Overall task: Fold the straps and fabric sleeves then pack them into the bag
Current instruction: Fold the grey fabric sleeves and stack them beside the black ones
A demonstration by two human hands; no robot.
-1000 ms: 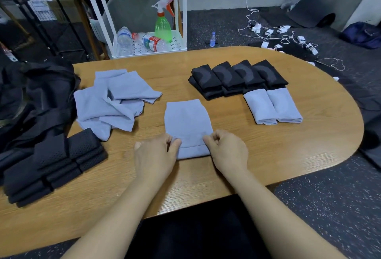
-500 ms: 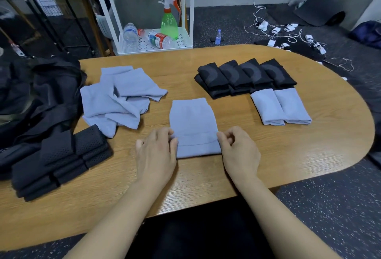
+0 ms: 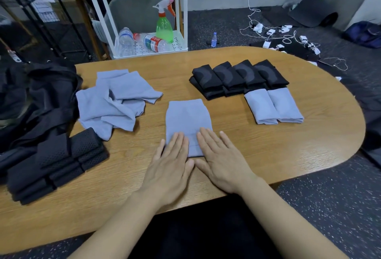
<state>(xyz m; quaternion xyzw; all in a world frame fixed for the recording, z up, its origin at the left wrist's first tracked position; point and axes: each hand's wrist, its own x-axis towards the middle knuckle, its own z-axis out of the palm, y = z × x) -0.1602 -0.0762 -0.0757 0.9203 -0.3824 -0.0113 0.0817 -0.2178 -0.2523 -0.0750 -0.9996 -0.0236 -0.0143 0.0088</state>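
table layout, seen from my head view

on the table (image 3: pixel 257 155), one sleeve (image 3: pixel 188 118) lies flat at centre near me, my left hand (image 3: pixel 169 168) and right hand (image 3: pixel 222 166) resting flat on its near end, side by side. loose sleeves (image 3: pixel 115 102) are heaped to its left; folded straps (image 3: pixel 55 161) are stacked nearer and further left, the bag (image 3: pixel 41 97) behind them at the table's left edge. to the right, two folded sleeves (image 3: pixel 274 106) lie side by side, a row of folded bundles (image 3: pixel 239 77) just behind them. a cart (image 3: pixel 134 11) stands beyond the far edge.
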